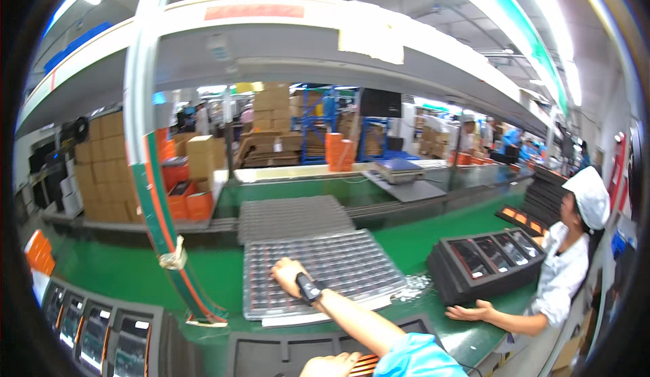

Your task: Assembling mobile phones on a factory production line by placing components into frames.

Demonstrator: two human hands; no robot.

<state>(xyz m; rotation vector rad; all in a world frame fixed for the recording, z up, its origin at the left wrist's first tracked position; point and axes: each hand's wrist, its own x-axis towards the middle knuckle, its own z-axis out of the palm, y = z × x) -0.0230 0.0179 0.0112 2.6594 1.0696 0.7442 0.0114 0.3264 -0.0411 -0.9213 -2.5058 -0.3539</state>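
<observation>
My right hand (288, 277), with a dark watch (309, 289) on its wrist, reaches forward onto a clear plastic tray (369, 262) with rows of small compartments. Its fingers curl down at the tray's left half; whatever they pinch is too small to make out. At the lower edge, partly cut off, my left hand (330, 365) has its fingers closed over several orange-and-black striped pieces (364, 365). Under that hand lies a black foam tray (261, 357) with recesses. Another grey compartment tray (294, 216) lies just beyond the clear one.
At left, a foam tray (128, 309) holds dark glossy panels. To the right stands a stack of foam trays (453, 275) with similar panels. A co-worker in a white cap (588, 197) holds an open hand (470, 311) beside it. A striped post (162, 221) rises from the green bench (210, 252).
</observation>
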